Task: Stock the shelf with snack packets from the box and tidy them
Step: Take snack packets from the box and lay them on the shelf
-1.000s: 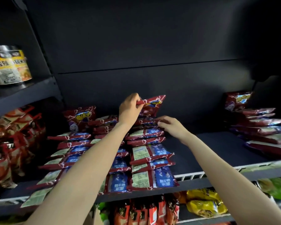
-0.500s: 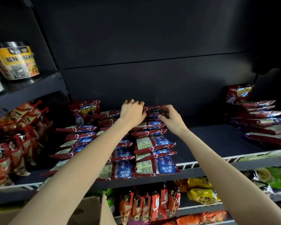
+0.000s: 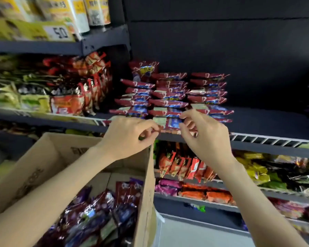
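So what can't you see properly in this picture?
- Head view: the front middle packet is partly covered by the left hand and right hand.
- The cardboard box is cut off at the bottom edge.
- Packet lettering is blurred.
- The price tag is blurry.

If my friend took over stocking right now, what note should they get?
Left hand and right hand: both hold the front red packet in the middle row, at the shelf edge.
Where things are: three rows of red snack packets lie stacked on the shelf. The cardboard box sits below the left arm and has many packets inside.
Done: three rows stocked.
Left: straighten this front packet, then shelve the box's packets; there is bare shelf to the right.
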The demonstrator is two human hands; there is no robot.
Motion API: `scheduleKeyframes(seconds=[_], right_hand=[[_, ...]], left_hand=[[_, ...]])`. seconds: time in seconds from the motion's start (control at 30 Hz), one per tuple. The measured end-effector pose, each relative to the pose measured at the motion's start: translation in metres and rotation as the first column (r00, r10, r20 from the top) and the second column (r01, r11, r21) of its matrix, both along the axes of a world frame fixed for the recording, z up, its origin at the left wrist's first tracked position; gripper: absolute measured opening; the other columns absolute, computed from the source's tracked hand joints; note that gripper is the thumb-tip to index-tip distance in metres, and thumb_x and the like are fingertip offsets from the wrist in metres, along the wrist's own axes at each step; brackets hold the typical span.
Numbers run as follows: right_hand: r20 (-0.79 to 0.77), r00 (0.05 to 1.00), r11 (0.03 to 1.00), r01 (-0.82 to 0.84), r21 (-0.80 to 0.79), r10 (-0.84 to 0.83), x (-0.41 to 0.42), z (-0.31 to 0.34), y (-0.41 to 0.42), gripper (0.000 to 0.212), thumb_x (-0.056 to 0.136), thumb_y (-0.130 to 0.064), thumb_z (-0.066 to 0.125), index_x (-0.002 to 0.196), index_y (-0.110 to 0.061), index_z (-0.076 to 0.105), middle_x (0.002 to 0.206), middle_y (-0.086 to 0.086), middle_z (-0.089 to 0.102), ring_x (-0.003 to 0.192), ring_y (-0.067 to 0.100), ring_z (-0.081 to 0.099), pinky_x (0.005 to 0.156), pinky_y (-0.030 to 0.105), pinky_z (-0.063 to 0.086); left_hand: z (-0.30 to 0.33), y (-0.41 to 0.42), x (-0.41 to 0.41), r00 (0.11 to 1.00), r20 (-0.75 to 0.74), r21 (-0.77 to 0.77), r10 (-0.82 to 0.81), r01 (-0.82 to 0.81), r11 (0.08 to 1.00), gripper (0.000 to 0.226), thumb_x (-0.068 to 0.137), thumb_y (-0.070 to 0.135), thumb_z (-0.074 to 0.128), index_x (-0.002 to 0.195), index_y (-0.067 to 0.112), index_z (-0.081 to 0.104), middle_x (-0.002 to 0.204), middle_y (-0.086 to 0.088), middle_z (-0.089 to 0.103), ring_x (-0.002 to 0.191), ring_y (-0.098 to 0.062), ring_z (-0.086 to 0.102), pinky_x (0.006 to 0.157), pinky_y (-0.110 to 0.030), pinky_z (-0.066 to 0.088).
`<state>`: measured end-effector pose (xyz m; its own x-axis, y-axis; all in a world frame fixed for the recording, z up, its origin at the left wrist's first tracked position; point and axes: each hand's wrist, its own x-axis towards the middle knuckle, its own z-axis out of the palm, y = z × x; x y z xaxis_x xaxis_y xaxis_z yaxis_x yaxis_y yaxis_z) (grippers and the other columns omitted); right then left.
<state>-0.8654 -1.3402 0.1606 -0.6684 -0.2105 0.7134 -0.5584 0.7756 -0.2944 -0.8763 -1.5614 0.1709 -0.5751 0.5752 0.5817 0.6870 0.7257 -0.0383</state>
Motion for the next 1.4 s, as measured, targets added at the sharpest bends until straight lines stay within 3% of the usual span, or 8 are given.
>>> scheduleKeyframes(seconds=[0.13,0.4,0.53,0.63,0.9,1.13,1.27,1.4], right_hand=[[0.427,0.896,0.947,-0.237,0.218,0.126,0.039,-0.027,-0.059,0.018,0.091,-0.034,0.054,0.108,-0.028,0.057,0.098,-0.01,0.065,0.085,0.015,0.063,0.067,0.034,0.053],[0.61,0.774,0.737,-0.511,0.442,0.171,0.07,-0.101,-0.204,0.034,0.095,-0.032,0.048,0.127,-0.021,0.048,0.124,0.003,0.056,0.113,0.027,0.055,0.082,0.038,0.047],[0.706,0.689,0.479,-0.681,0.554,0.164,0.071,-0.153,-0.26,0.053,0.095,-0.033,0.053,0.142,-0.019,0.035,0.144,0.006,0.04,0.131,0.027,0.038,0.101,0.04,0.038],[0.778,0.616,0.392,-0.751,0.532,0.125,0.08,-0.184,-0.281,0.059,0.093,-0.033,0.056,0.145,-0.019,0.03,0.148,0.007,0.036,0.134,0.027,0.036,0.105,0.039,0.036],[0.833,0.55,0.399,-0.779,0.483,0.064,0.108,-0.23,-0.327,0.075,0.083,-0.058,0.058,0.143,-0.021,0.032,0.138,0.006,0.045,0.126,0.025,0.04,0.105,0.037,0.031],[0.838,0.545,0.325,-0.797,0.509,0.024,0.119,-0.241,-0.335,0.079,0.078,-0.07,0.053,0.138,-0.022,0.037,0.136,0.007,0.046,0.126,0.027,0.041,0.109,0.043,0.03],[0.78,0.619,0.441,-0.728,0.525,0.093,0.125,-0.239,-0.339,0.037,0.096,-0.036,0.046,0.127,-0.019,0.051,0.122,0.006,0.057,0.116,0.024,0.052,0.101,0.04,0.04],[0.659,0.752,0.647,-0.511,0.566,0.017,0.115,-0.22,-0.327,0.024,0.095,-0.013,0.045,0.118,-0.017,0.05,0.104,0.002,0.064,0.092,0.02,0.063,0.071,0.031,0.048]], left_hand=[[-0.042,-0.081,0.059,0.889,0.353,-0.257,0.291,-0.207,0.944,0.028,0.091,0.053,0.048,0.108,0.037,0.063,0.085,0.025,0.066,0.065,0.011,0.047,0.048,-0.006,0.024],[-0.146,-0.237,0.129,0.648,0.543,-0.407,0.534,-0.353,0.842,0.026,0.088,0.04,0.06,0.11,0.028,0.066,0.109,0.007,0.067,0.1,-0.013,0.062,0.079,-0.028,0.049],[-0.177,-0.294,0.144,0.608,0.595,-0.514,0.526,-0.215,0.83,0.043,0.087,0.059,0.049,0.119,0.031,0.059,0.118,0.008,0.063,0.107,-0.01,0.058,0.086,-0.027,0.049],[-0.187,-0.321,0.157,0.635,0.616,-0.545,0.467,-0.084,0.834,0.056,0.083,0.069,0.045,0.126,0.034,0.053,0.126,0.01,0.058,0.114,-0.008,0.054,0.091,-0.026,0.045],[-0.209,-0.365,0.17,0.605,0.626,-0.652,0.493,0.059,0.756,0.095,0.071,0.071,0.06,0.146,0.025,0.023,0.145,0.003,0.033,0.132,-0.015,0.035,0.11,-0.033,0.027],[-0.214,-0.365,0.166,0.631,0.632,-0.6,0.451,0.029,0.8,0.073,0.076,0.055,0.068,0.137,0.024,0.039,0.129,0.003,0.054,0.122,-0.014,0.046,0.106,-0.032,0.034],[-0.211,-0.363,0.167,0.658,0.656,-0.466,0.37,-0.033,0.884,0.064,0.08,0.045,0.069,0.134,0.027,0.04,0.114,0.005,0.061,0.108,-0.011,0.054,0.089,-0.026,0.045],[-0.203,-0.361,0.166,0.643,0.679,-0.372,0.356,-0.117,0.921,0.055,0.089,0.036,0.061,0.136,0.032,0.033,0.076,0.009,0.056,0.06,-0.001,0.048,0.05,-0.013,0.033]])
